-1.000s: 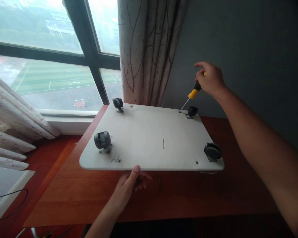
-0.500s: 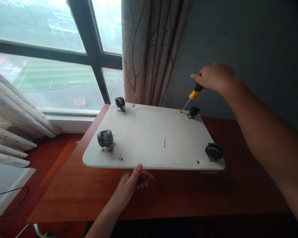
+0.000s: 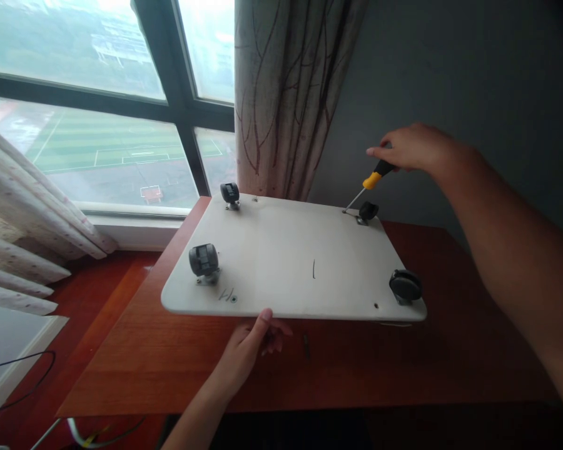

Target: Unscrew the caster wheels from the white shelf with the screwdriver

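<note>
A white board [image 3: 281, 250] with rounded corners lies with its caster wheels facing up, raised a little above the tabletop at its near edge. At that near edge is my left hand [image 3: 256, 340], its thumb on the rim and its fingers curled underneath. My right hand [image 3: 410, 147] is closed round the black end of a yellow-and-black screwdriver [image 3: 371, 181]. The screwdriver leans to the right, its tip at a hole near the far edge, beside the far right caster [image 3: 368, 211]. Other casters stand at the near right [image 3: 405, 286], near left [image 3: 204, 260] and far left [image 3: 229, 194].
The board is over a reddish-brown wooden table [image 3: 169, 375]. A small dark object [image 3: 306, 347] lies near the board's front edge. Behind are a patterned curtain [image 3: 286, 94], a window frame [image 3: 181, 75] and a grey wall [image 3: 450, 75]. A black cable [image 3: 47, 375] hangs at lower left.
My right hand and the screwdriver handle have tilted slightly right and lower, while the tip stays at the same hole. My left hand keeps its place on the edge. The view has shifted slightly.
</note>
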Available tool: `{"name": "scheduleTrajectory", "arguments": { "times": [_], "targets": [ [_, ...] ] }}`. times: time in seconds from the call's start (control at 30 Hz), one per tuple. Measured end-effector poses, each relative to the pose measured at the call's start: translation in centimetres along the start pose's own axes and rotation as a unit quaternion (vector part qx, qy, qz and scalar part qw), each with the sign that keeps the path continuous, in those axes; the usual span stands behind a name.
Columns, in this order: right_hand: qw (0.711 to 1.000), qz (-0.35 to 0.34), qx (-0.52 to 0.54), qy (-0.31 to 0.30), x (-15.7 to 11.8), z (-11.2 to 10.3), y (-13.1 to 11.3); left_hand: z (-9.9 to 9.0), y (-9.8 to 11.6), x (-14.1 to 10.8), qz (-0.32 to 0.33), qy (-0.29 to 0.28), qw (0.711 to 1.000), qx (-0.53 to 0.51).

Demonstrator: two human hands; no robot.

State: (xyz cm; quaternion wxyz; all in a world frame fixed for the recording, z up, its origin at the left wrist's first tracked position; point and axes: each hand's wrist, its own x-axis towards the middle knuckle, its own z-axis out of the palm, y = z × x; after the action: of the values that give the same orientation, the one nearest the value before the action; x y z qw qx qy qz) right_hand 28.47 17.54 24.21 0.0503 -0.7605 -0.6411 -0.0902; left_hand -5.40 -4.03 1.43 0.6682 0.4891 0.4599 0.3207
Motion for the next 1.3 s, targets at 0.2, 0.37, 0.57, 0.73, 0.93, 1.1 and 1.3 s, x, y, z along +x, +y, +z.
{"name": "scheduleTrajectory", "arguments": {
  "times": [0.2, 0.37, 0.57, 0.73, 0.93, 1.1, 1.3],
  "targets": [
    [0.986, -0.138, 0.093, -0.029, -0.4, -0.3, 0.7, 0.1, 0.4, -0.1, 0.003, 0.005, 1.0, 0.004],
    [0.99, -0.068, 0.108, -0.054, -0.6, -0.3, 0.7, 0.1, 0.3, -0.2, 0.004, 0.005, 1.0, 0.002],
    [1.0, -0.02, -0.01, -0.002, -0.5, -0.4, 0.0, -0.1, -0.1, -0.1, 0.003, -0.004, 1.0, -0.02],
    [0.98, -0.061, 0.176, -0.072, -0.6, -0.3, 0.4, -0.1, -0.1, -0.1, 0.005, -0.006, 1.0, -0.017],
    [0.999, -0.007, 0.032, -0.026, -0.2, 0.0, 1.0, -0.1, -0.4, 0.1, 0.007, -0.009, 1.0, -0.016],
    [0.987, -0.109, 0.11, -0.046, -0.4, 0.1, 1.9, -0.1, -0.4, 0.2, 0.003, -0.012, 1.0, -0.019],
    [0.998, -0.038, 0.015, 0.045, -0.7, 0.6, 1.9, -0.1, -0.2, -0.1, 0.006, -0.01, 1.0, -0.019]
  ]
}}
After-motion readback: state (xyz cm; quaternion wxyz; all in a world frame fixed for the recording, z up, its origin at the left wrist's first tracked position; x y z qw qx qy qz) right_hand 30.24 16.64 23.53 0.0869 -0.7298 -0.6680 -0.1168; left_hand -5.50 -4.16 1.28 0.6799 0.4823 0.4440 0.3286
